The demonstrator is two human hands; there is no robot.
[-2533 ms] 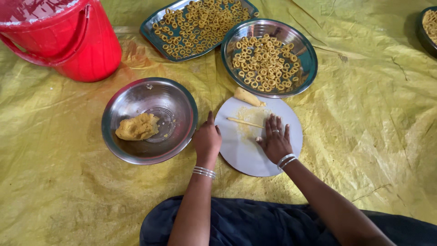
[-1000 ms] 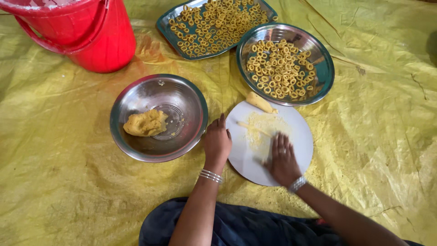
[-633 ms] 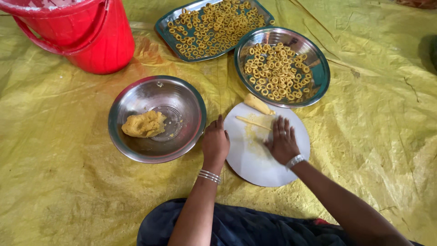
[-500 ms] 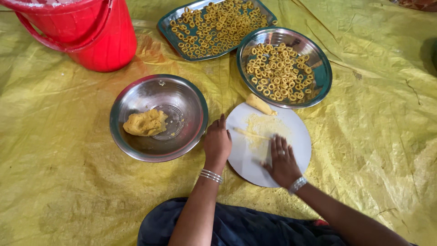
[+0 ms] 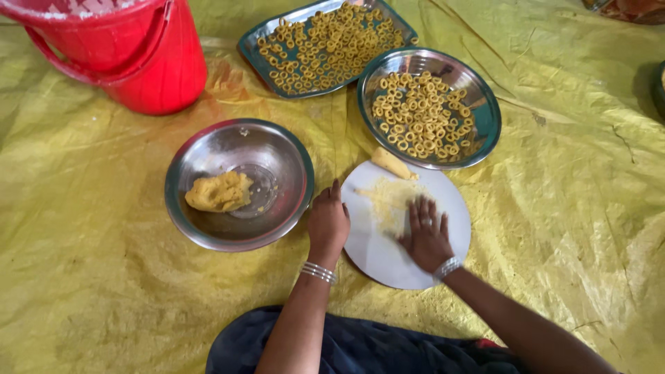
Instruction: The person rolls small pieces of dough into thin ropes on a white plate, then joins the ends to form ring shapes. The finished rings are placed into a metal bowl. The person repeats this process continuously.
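Head view, right hand: the right hand (image 5: 426, 234) is laid flat on the white plate (image 5: 377, 256), with the fingers spread and the palm down. Nothing is pinched in it.
Head view, left hand: the left hand (image 5: 327, 221) is rested on the left edge of the white plate. The fingers are curled in loosely and the thumb is pointed up. It cannot be told if anything is held under it.
Head view, dough on the plate: a thin strip of yellow dough (image 5: 377, 200) is seen just above the right hand's fingertips. A thicker lump of dough (image 5: 391, 163) is set at the top edge of the plate.
Head view, steel bowl: a steel bowl (image 5: 273, 149) is placed just left of the plate, near the left hand. A big ball of yellow dough (image 5: 219, 191) is kept inside it.
Head view, ring plates: a round steel plate (image 5: 485, 121) full of small dough rings (image 5: 415, 118) is placed just above the white plate. A steel tray (image 5: 253, 59) with more rings is set behind it.
Head view, bucket: a red bucket (image 5: 149, 62) is stood at the top left.
Head view, ground: everything is laid on a yellow sheet (image 5: 83, 277).
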